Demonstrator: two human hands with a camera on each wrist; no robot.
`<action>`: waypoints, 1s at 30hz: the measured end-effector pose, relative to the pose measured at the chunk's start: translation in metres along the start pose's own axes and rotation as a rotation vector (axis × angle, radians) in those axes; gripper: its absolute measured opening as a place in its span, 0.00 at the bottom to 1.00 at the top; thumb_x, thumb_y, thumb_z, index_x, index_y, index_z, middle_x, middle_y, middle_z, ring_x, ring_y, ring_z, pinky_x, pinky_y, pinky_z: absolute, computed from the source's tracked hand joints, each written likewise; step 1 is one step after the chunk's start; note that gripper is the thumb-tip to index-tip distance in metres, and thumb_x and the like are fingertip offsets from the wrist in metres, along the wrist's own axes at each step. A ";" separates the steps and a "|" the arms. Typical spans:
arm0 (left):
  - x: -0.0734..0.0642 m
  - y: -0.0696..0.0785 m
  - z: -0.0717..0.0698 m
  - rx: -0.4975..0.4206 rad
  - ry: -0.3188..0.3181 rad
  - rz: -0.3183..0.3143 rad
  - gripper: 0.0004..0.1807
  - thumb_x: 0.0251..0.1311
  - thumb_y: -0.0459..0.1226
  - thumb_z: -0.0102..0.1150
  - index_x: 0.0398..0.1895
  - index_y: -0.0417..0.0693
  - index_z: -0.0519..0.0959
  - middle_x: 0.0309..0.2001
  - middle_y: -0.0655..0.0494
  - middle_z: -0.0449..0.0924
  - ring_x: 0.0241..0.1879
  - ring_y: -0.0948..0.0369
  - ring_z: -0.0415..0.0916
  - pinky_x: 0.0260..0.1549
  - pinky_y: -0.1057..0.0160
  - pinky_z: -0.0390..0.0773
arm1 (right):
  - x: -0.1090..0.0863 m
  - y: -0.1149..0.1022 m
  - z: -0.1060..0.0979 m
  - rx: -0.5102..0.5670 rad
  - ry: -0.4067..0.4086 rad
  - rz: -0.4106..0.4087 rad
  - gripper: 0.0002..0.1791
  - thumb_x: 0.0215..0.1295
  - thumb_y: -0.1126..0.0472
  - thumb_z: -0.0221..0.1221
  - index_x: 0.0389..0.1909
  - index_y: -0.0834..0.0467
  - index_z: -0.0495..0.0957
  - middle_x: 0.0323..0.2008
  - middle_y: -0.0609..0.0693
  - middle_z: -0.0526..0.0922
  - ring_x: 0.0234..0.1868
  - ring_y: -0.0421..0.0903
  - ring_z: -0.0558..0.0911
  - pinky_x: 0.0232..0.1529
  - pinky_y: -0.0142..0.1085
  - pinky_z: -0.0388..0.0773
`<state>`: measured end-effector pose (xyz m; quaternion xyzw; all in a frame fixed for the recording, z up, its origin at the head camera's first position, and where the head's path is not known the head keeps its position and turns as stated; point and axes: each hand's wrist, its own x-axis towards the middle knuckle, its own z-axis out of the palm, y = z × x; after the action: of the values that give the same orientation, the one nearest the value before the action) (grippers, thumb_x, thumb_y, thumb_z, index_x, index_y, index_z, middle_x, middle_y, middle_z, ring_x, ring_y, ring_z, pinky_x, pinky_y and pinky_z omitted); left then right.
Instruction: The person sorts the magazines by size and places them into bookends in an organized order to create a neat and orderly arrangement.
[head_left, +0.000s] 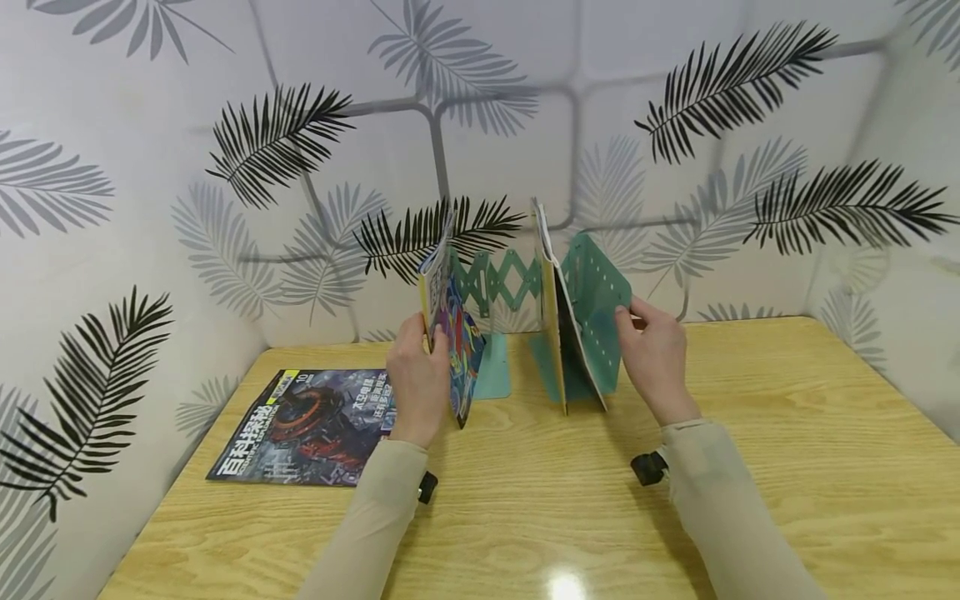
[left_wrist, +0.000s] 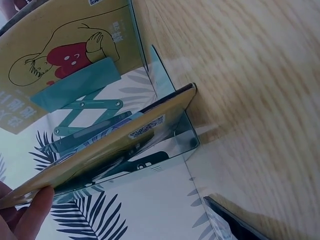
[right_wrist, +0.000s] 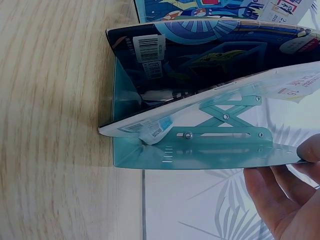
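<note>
A green expandable metal book rack (head_left: 592, 308) with a crisscross lattice stands near the back wall. My left hand (head_left: 417, 375) pinches the near edge of an upright magazine (head_left: 467, 358) at the rack's left end. In the left wrist view that magazine (left_wrist: 115, 150) leans inside the end plate, its yellowish cover showing a barcode. My right hand (head_left: 654, 350) grips the outer edge of the rack's right end plate (right_wrist: 220, 157), thumb on one face and fingers on the other. Two magazines (head_left: 553, 308) lean apart just inside that plate, and their lower corners spread toward me.
A magazine (head_left: 300, 433) with a dark sci-fi cover lies flat on the wooden table (head_left: 540, 517), left of my left hand. Behind the rack rises a wall (head_left: 510, 50) with a leaf pattern, meeting the table's back edge.
</note>
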<state>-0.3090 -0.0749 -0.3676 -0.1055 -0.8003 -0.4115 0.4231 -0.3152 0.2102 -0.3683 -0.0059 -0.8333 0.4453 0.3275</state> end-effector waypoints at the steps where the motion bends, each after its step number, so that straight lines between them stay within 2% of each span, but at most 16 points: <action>1: 0.000 0.000 0.000 -0.001 0.000 -0.004 0.08 0.68 0.31 0.55 0.45 0.36 0.79 0.41 0.44 0.81 0.41 0.50 0.80 0.40 0.52 0.81 | 0.000 0.000 0.000 0.000 0.003 -0.001 0.17 0.73 0.56 0.53 0.55 0.58 0.83 0.45 0.59 0.85 0.43 0.57 0.84 0.41 0.51 0.80; 17: 0.003 -0.004 0.005 -0.010 0.013 0.009 0.05 0.68 0.30 0.55 0.40 0.36 0.79 0.37 0.44 0.81 0.39 0.49 0.80 0.38 0.52 0.80 | -0.002 0.000 0.000 -0.003 -0.011 0.015 0.18 0.73 0.56 0.52 0.56 0.58 0.82 0.47 0.59 0.85 0.44 0.56 0.84 0.40 0.50 0.81; 30: 0.005 -0.006 0.008 -0.005 0.036 0.086 0.07 0.67 0.29 0.56 0.44 0.33 0.79 0.39 0.42 0.81 0.40 0.47 0.81 0.38 0.51 0.81 | 0.000 -0.002 0.001 -0.004 0.011 0.003 0.17 0.73 0.57 0.53 0.55 0.59 0.83 0.45 0.59 0.85 0.42 0.57 0.85 0.42 0.51 0.81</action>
<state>-0.3200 -0.0740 -0.3694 -0.1334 -0.7862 -0.3967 0.4546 -0.3150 0.2085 -0.3669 -0.0101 -0.8325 0.4439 0.3314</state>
